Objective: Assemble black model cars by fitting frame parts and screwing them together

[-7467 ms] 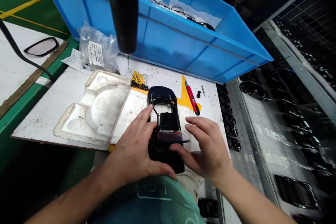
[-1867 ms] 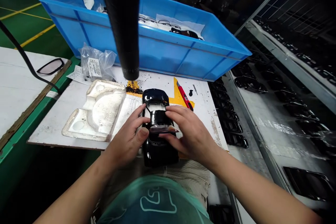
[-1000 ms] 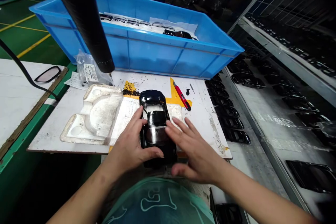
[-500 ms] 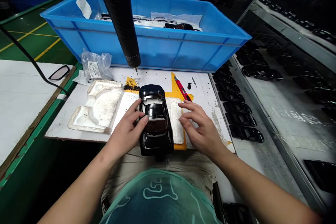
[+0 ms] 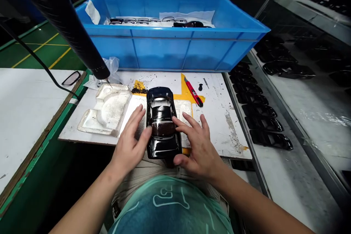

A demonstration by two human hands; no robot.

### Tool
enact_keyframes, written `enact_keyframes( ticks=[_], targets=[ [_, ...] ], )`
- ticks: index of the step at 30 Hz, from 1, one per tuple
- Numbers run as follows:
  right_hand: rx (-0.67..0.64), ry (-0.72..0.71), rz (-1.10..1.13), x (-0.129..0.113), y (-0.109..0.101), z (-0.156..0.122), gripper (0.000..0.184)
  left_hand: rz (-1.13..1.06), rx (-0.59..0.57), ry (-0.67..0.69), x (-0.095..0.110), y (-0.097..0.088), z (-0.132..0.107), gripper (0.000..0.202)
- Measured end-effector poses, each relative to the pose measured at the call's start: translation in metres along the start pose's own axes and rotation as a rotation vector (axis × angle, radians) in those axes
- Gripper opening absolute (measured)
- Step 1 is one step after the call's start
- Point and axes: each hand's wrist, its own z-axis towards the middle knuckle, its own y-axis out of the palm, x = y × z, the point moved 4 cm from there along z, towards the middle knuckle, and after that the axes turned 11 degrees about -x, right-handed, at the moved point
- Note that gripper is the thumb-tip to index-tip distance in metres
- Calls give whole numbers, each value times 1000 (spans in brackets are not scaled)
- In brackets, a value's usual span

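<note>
A glossy black model car body (image 5: 162, 126) lies lengthwise in front of me on a white foam pad (image 5: 183, 109). Along its left side is my left hand (image 5: 130, 142), fingers stretched out and thumb tip at the car's edge. My right hand (image 5: 199, 144) spreads its fingers on the other side, with the index fingertip at the car's right edge and the thumb by its near end. Neither hand grips the car. A black electric screwdriver (image 5: 79, 40) hangs at the upper left, its bit above a moulded foam block (image 5: 108, 111).
A blue bin (image 5: 164, 49) holding dark-framed parts stands behind. On the board lie a red utility knife (image 5: 194, 93), small black screws (image 5: 139, 90) and yellow tape (image 5: 182, 82). Several black car bodies (image 5: 264, 124) line the right side. A dark-rimmed clear part (image 5: 71, 78) lies left.
The screwdriver has swung left, away from above the car. My left hand has loosened from the car, its fingers straightening. My right hand has come left to the car's edge.
</note>
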Motion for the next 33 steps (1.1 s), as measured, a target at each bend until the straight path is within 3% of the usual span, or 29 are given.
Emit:
enact_keyframes(
  ticks=[5, 13, 19, 21, 25, 28, 31, 33],
  targets=[
    [16, 58, 135, 4, 12, -19, 77, 211, -216, 137, -1, 13, -26, 75],
    [54, 56, 179, -1, 21, -18, 83, 256, -202, 175, -4, 25, -30, 90],
    [15, 19, 52, -4, 3, -17, 102, 221, -192, 173, -2, 23, -33, 90],
    [-3, 17, 104, -1, -8, -8, 99, 166, -169, 146, 0, 20, -28, 89],
    [-39, 165, 203, 20, -26, 29, 66, 27, -80, -54, 3, 11, -1, 84],
    [-238, 296, 130, 39, -26, 61, 60, 75, -135, -136, 8, 9, 28, 89],
    [-427, 271, 115, 48, -24, 83, 53, 102, -209, -148, 14, 12, 50, 83],
    [-512, 245, 106, 49, -26, 91, 50, 80, -198, -131, 18, 15, 57, 71]
  ],
)
